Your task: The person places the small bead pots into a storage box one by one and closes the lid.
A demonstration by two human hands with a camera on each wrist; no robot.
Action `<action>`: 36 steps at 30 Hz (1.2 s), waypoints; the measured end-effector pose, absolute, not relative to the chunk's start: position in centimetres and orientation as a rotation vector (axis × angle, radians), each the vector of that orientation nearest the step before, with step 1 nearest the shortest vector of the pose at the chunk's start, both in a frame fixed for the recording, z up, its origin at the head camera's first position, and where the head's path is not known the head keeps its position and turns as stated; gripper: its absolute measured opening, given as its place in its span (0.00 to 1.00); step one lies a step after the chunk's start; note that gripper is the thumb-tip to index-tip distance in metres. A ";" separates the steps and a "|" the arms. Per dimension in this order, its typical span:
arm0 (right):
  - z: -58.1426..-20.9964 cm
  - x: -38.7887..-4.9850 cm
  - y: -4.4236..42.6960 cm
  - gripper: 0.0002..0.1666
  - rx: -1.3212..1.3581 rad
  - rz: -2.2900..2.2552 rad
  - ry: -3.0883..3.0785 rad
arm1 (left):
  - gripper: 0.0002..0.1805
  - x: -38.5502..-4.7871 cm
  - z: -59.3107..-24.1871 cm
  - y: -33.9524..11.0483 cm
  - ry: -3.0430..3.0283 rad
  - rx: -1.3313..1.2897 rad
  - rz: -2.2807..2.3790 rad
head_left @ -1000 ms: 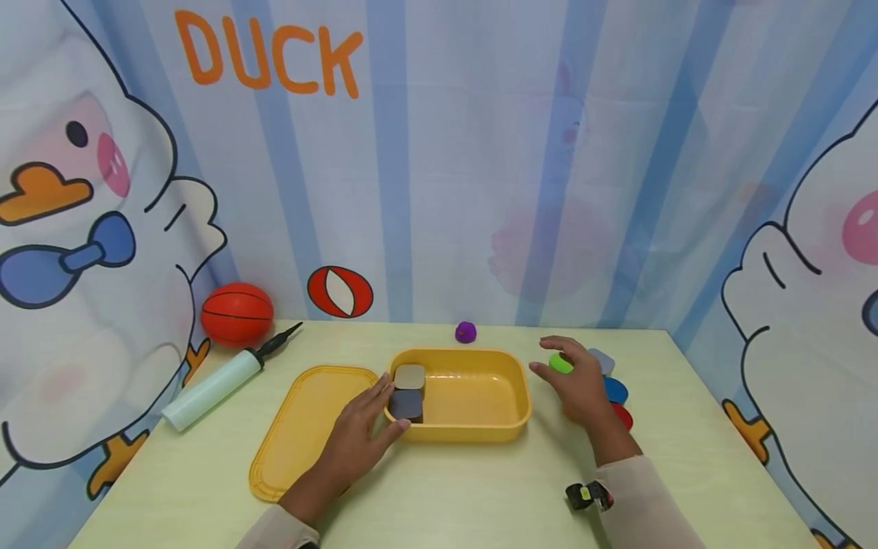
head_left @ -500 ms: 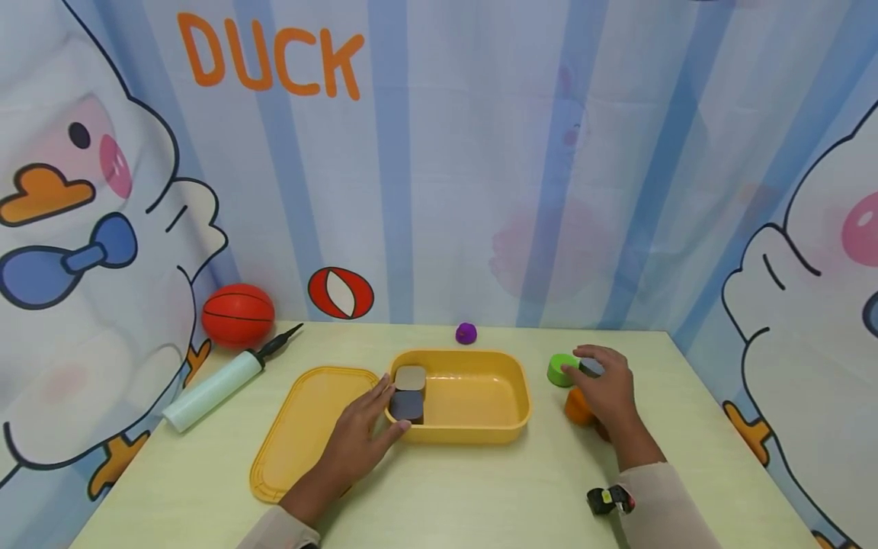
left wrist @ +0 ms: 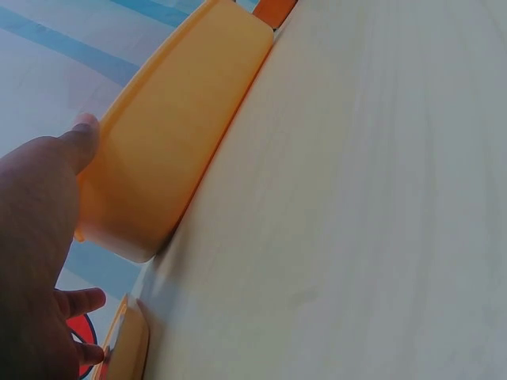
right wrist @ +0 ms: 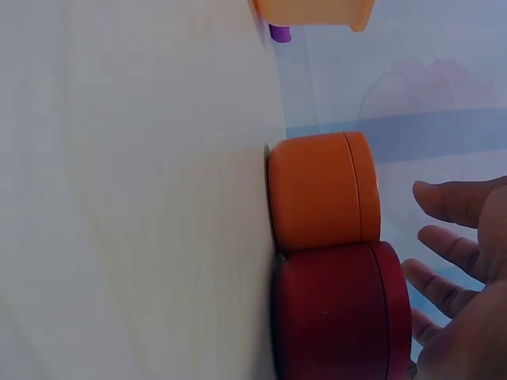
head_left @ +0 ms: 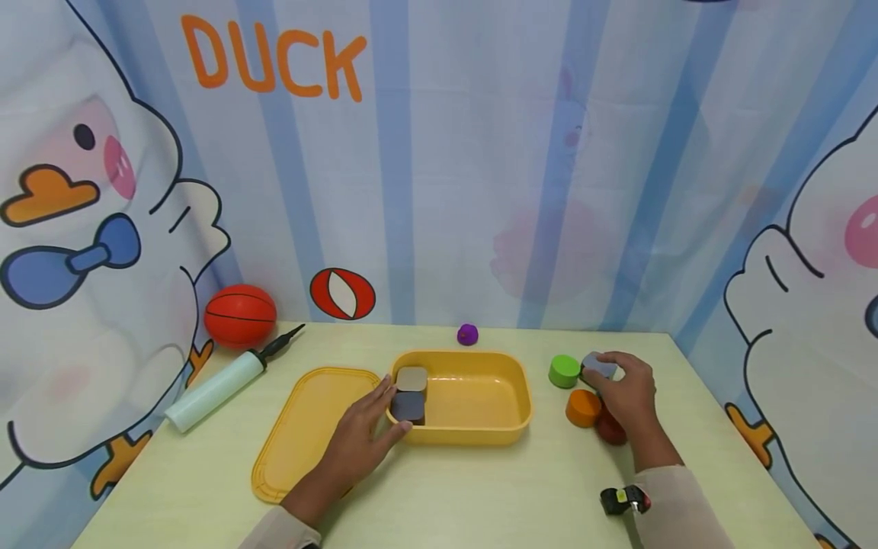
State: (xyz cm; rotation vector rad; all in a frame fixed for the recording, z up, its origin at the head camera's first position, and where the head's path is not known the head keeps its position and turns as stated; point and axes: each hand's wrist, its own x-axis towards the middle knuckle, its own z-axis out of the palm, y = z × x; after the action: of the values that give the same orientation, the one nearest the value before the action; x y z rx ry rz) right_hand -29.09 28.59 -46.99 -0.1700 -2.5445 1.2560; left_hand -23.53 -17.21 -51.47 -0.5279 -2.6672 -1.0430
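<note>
My left hand (head_left: 360,438) rests against the left end of a yellow plastic box (head_left: 480,431), fingers extended and thumb at its near rim. Inside the box's left end lie a beige block (head_left: 411,378) and a dark grey block (head_left: 408,408). My right hand (head_left: 629,393) is over a grey-blue block (head_left: 599,365), thumb and forefinger parted around its top. In the right wrist view, the fingers (right wrist: 447,245) are spread with curtain showing between them. A green block (head_left: 564,371), an orange block (head_left: 584,408) and a dark red block (head_left: 610,428) stand nearby.
A yellow lid (head_left: 309,427) lies left of the box. Further left are a pale green hand pump (head_left: 216,390) and a red ball (head_left: 240,316). A small purple object (head_left: 468,335) sits behind the box. A striped curtain (head_left: 453,191) backs the table.
My right hand has moved right from beside the green block to the grey-blue one, uncovering the green and orange blocks. The left hand has stayed on the box.
</note>
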 end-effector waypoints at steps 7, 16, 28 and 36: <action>-47.2 -29.7 29.3 0.29 -0.239 1.217 -2.616 | 0.42 -23.5 -51.4 -17.2 -2.685 -0.508 -1.046; -46.9 -30.6 30.1 0.33 -0.283 1.091 -2.763 | 0.42 -23.5 -51.3 -17.2 -2.691 -0.484 -1.034; -46.9 -31.4 30.7 0.35 -0.336 1.055 -2.838 | 0.42 -23.5 -51.2 -17.1 -2.686 -0.484 -1.056; -47.0 -31.6 30.7 0.33 -0.324 1.034 -2.847 | 0.43 -23.6 -51.4 -17.1 -2.687 -0.482 -1.066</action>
State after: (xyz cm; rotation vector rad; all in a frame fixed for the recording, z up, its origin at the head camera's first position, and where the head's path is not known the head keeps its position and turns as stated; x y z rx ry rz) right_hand -31.59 30.70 -46.98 -0.3240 -2.8474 1.0336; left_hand -23.58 -17.15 -51.36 -0.4821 -2.6870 -1.0656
